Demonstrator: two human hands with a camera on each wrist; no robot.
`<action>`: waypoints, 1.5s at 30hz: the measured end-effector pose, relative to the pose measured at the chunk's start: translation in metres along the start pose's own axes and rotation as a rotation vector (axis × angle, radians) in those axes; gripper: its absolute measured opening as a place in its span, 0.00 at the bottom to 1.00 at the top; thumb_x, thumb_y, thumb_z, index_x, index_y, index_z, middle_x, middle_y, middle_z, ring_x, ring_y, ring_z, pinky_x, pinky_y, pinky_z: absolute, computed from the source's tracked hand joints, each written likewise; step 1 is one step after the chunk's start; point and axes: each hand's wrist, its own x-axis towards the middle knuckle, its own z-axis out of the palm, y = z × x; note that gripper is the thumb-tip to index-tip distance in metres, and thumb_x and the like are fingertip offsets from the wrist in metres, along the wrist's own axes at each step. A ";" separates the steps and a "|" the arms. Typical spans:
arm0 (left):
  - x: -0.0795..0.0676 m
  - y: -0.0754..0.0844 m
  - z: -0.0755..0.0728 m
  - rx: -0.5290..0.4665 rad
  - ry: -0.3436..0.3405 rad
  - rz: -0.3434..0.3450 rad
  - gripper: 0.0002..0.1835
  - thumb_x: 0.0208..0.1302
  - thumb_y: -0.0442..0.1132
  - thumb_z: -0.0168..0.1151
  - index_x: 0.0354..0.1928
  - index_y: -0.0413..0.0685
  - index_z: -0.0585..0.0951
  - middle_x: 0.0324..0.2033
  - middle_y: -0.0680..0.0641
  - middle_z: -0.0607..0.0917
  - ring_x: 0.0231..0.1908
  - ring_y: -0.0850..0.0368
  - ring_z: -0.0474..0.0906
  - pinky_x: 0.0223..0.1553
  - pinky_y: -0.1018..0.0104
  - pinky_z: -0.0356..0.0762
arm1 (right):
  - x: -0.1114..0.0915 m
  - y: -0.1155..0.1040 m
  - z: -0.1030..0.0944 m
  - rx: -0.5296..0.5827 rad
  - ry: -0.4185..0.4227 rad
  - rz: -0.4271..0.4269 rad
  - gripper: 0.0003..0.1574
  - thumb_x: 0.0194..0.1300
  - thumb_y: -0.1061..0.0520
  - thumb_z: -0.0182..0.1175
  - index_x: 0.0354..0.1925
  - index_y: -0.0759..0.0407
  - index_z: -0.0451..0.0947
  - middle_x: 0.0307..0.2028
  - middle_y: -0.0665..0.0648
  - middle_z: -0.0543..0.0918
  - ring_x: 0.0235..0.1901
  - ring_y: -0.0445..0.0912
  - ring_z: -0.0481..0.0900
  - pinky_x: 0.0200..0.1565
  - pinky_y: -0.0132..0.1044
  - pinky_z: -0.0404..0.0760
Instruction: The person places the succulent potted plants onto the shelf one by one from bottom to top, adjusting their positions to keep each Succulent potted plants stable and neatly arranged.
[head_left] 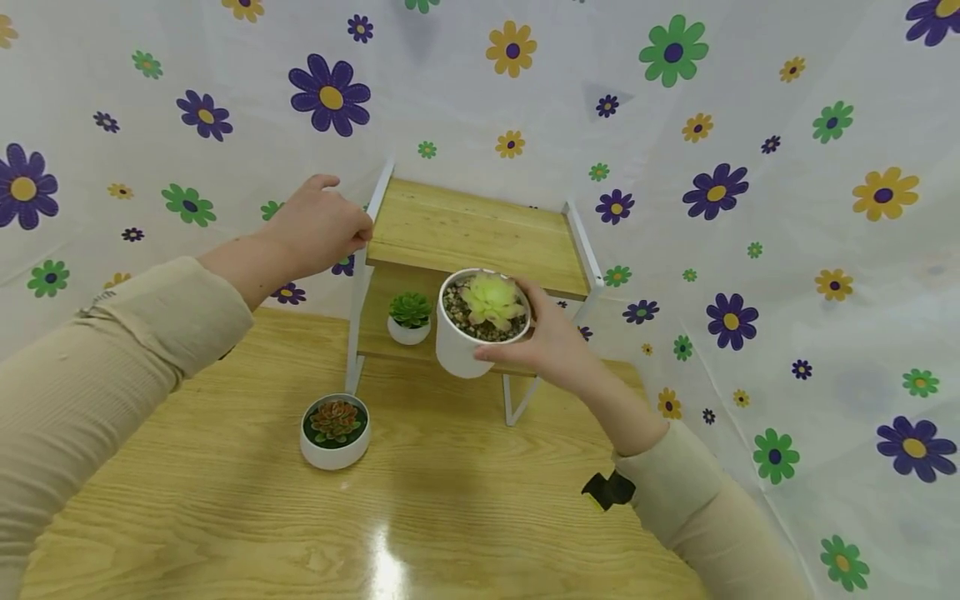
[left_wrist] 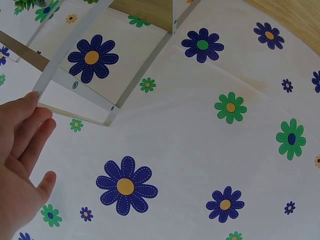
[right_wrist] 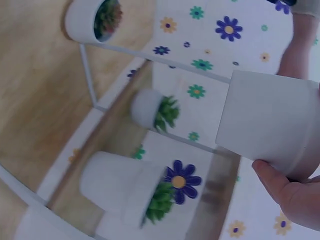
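My right hand grips a white potted succulent, pale yellow-green in pebbly soil, raised in front of the two-tier wooden shelf. In the right wrist view, the thumb presses the white pot's side. My left hand is at the shelf's upper left side; in the left wrist view its fingers touch the white metal frame, thumb apart. A small green succulent in a round white pot sits on the lower tier. Another white pot with a green plant is beside it, hidden in the head view.
A reddish-green succulent in a low white bowl stands on the wooden table, left of the shelf's front. Flower-printed white cloth hangs behind and on the right. The shelf's side rails rise above its top board.
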 end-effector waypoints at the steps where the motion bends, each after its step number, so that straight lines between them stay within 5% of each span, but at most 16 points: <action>1: 0.000 0.000 0.000 0.000 -0.001 -0.002 0.05 0.60 0.32 0.61 0.36 0.41 0.84 0.32 0.43 0.88 0.37 0.48 0.84 0.66 0.42 0.55 | 0.002 -0.005 -0.003 0.012 0.009 0.000 0.57 0.47 0.54 0.73 0.69 0.53 0.51 0.63 0.57 0.66 0.61 0.52 0.69 0.60 0.46 0.73; 15: -0.002 -0.003 0.003 0.000 0.007 -0.003 0.05 0.60 0.31 0.60 0.36 0.41 0.84 0.32 0.43 0.88 0.36 0.47 0.84 0.66 0.42 0.55 | 0.032 -0.044 -0.021 -0.026 0.128 0.026 0.59 0.46 0.45 0.73 0.70 0.47 0.52 0.64 0.53 0.65 0.63 0.48 0.66 0.61 0.45 0.71; 29: -0.001 -0.001 0.003 -0.003 0.011 -0.001 0.05 0.60 0.31 0.60 0.35 0.41 0.85 0.32 0.44 0.88 0.36 0.48 0.84 0.66 0.42 0.56 | 0.064 -0.049 -0.017 -0.046 0.192 0.146 0.61 0.47 0.41 0.71 0.71 0.50 0.50 0.66 0.53 0.64 0.65 0.50 0.65 0.62 0.48 0.69; 45: -0.002 -0.003 0.002 -0.020 0.009 -0.007 0.06 0.60 0.32 0.61 0.37 0.41 0.85 0.34 0.43 0.88 0.38 0.48 0.84 0.67 0.43 0.55 | 0.087 -0.049 -0.010 -0.016 0.176 0.132 0.59 0.50 0.41 0.69 0.71 0.54 0.50 0.67 0.54 0.63 0.65 0.49 0.64 0.64 0.45 0.67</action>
